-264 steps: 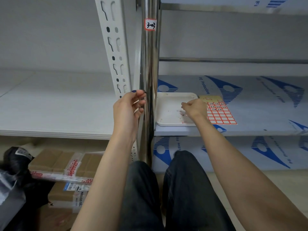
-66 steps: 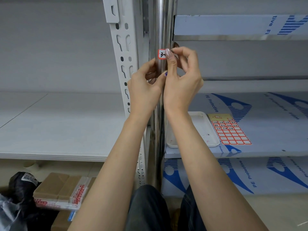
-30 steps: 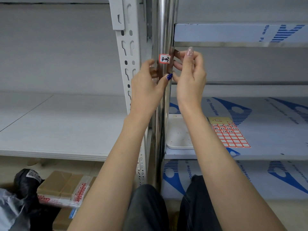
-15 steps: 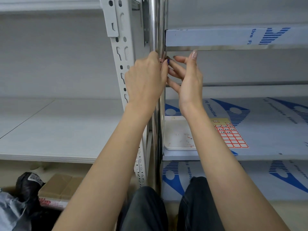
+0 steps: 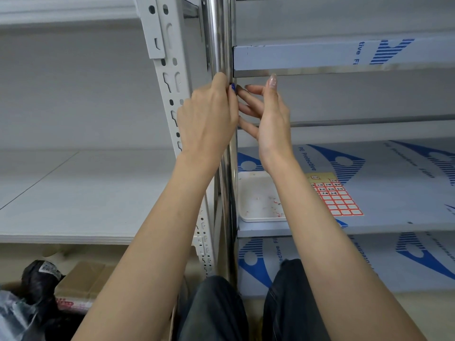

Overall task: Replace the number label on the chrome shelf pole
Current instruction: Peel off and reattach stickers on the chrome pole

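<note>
Left hand [image 5: 209, 116] is wrapped round the chrome shelf pole [image 5: 221, 33], just under the upper shelf edge [image 5: 320, 57], with my thumb on the pole's right side. Right hand [image 5: 270, 119] has its fingers straight and spread, tips meeting the pole beside that thumb, holding nothing. I can't see the number label, since my left hand covers that stretch of pole. Lower down, a white tray [image 5: 256, 212] sits against the pole, with a label sheet [image 5: 337, 200] just right of it.

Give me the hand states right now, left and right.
Left hand: curled round the chrome pole, thumb against it.
Right hand: open, fingers straight beside the pole, holding nothing.
</note>
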{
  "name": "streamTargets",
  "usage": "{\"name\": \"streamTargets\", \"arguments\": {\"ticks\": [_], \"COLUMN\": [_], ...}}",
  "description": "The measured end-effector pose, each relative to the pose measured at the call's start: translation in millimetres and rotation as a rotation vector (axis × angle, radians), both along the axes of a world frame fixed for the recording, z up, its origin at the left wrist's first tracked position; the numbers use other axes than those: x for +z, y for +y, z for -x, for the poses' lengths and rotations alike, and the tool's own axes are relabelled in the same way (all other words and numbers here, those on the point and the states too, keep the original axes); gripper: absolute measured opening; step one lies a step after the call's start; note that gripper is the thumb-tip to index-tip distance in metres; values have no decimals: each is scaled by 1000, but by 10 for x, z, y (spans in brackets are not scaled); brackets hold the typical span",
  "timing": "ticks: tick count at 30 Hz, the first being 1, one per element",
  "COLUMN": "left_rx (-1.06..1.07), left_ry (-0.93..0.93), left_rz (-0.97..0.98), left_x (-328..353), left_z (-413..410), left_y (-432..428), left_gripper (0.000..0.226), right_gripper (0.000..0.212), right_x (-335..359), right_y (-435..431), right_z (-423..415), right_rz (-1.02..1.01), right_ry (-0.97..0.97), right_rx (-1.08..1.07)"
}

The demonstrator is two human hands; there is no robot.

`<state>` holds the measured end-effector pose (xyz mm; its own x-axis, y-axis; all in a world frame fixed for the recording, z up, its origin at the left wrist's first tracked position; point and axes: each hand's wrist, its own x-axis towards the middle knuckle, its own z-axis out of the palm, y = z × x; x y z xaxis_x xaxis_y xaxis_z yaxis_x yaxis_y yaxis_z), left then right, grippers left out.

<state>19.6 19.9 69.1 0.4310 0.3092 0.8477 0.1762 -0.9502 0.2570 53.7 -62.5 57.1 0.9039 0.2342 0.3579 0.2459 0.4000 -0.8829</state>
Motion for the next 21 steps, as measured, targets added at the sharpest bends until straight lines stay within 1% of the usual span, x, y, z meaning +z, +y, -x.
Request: {"name": "streamTargets", "arguments": {"ticks": [4, 9, 14, 17, 20, 21], "left_rx": [-106, -351, -397, -400, -413, -404], "left_ry": [-85, -23, 13, 5, -34, -33], "left_rz": [-79, -87, -97, -29, 123, 146], "left_x": [-9, 28, 56, 51, 64, 74], "left_z": [11, 27, 51, 89, 126, 132], "left_y": [65, 239, 286, 311, 346, 353], "left_gripper": [24, 31, 27, 22, 22, 22], "right_gripper": [40, 40, 40, 38, 37, 37], "right_x": [2, 32, 41, 40, 32, 27], "right_y": [-12, -23, -43, -42, -32, -29], "right_z": [12, 22, 36, 45, 41, 41], "right_rz": [16, 38, 61, 67, 66, 63], "right_ry": [-5, -3, 1, -3, -2, 0], "right_rx": [-2, 12, 9, 8, 1, -1]}}
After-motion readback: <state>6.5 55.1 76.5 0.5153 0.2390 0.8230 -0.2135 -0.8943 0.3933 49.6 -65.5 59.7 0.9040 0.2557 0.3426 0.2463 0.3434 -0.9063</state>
